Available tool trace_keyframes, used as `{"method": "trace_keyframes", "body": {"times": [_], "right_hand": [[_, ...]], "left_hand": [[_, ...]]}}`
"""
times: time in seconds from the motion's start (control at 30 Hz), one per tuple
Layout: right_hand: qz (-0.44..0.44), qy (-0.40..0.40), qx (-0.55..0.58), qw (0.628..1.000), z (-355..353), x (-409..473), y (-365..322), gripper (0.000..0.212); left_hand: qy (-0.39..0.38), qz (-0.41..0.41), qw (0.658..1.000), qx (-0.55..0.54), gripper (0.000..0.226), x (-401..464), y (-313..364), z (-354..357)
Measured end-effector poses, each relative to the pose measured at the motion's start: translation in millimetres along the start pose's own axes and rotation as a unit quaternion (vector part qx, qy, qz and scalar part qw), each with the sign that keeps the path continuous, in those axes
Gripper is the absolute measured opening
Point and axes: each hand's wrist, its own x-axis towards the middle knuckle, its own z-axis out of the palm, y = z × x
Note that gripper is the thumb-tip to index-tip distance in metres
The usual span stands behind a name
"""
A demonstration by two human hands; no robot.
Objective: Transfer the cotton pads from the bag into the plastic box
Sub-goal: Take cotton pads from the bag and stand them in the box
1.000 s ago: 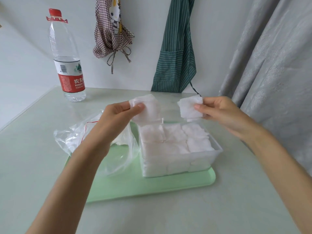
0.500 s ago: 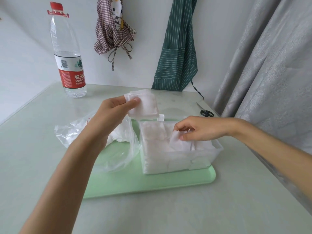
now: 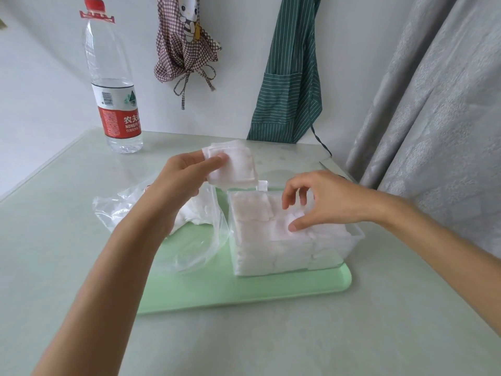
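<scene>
A clear plastic box (image 3: 349, 244) stands on a green tray (image 3: 244, 291), filled nearly to its rim with white cotton pads (image 3: 271, 248). My left hand (image 3: 184, 175) pinches a small stack of cotton pads (image 3: 233, 165) above the box's far left corner. My right hand (image 3: 314, 204) hovers over the box with fingers loosely spread and nothing in them, its thumb touching the top pads. A crumpled clear bag (image 3: 151, 210) lies left of the box with some pads still inside, partly hidden by my left arm.
A tall water bottle (image 3: 113, 85) with a red label stands at the table's back left. A checked cloth (image 3: 187, 42) and a green striped apron (image 3: 290, 77) hang on the wall. A grey curtain (image 3: 433, 118) borders the table's right side.
My right hand brought its pad down into the box, let it go and now lifts slightly with fingers spread. My left hand has kept its stack in about the same spot.
</scene>
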Motion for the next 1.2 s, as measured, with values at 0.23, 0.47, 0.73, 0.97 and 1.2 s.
{"method": "trace_keyframes", "body": {"times": [0.23, 0.47, 0.73, 0.97, 1.2], "right_hand": [[0.025, -0.049, 0.013, 0.998, 7.1, -0.1, 4.8, 0.017], [0.013, -0.014, -0.062, 0.998, 18.6, -2.0, 11.3, 0.019], [0.108, 0.203, 0.419, 0.879, 6.2, -22.3, -20.1, 0.029], [0.090, 0.054, 0.656, 0.748, 8.0, -27.6, -25.5, 0.042], [0.192, 0.283, 0.333, 0.879, 20.0, -5.4, 3.4, 0.026]], "left_hand": [[-0.007, -0.010, 1.000, -0.004, 0.018, 1.4, -1.9, 1.5], [-0.024, -0.052, 0.997, -0.044, 0.017, 2.7, -0.9, 5.0], [-0.061, 0.036, 0.997, -0.034, 0.014, -9.4, 4.8, 17.1], [-0.047, 0.076, 0.996, 0.015, 0.007, -11.0, 11.7, 43.4], [-0.071, 0.034, 0.973, 0.215, 0.021, 28.7, 17.7, 69.5]]}}
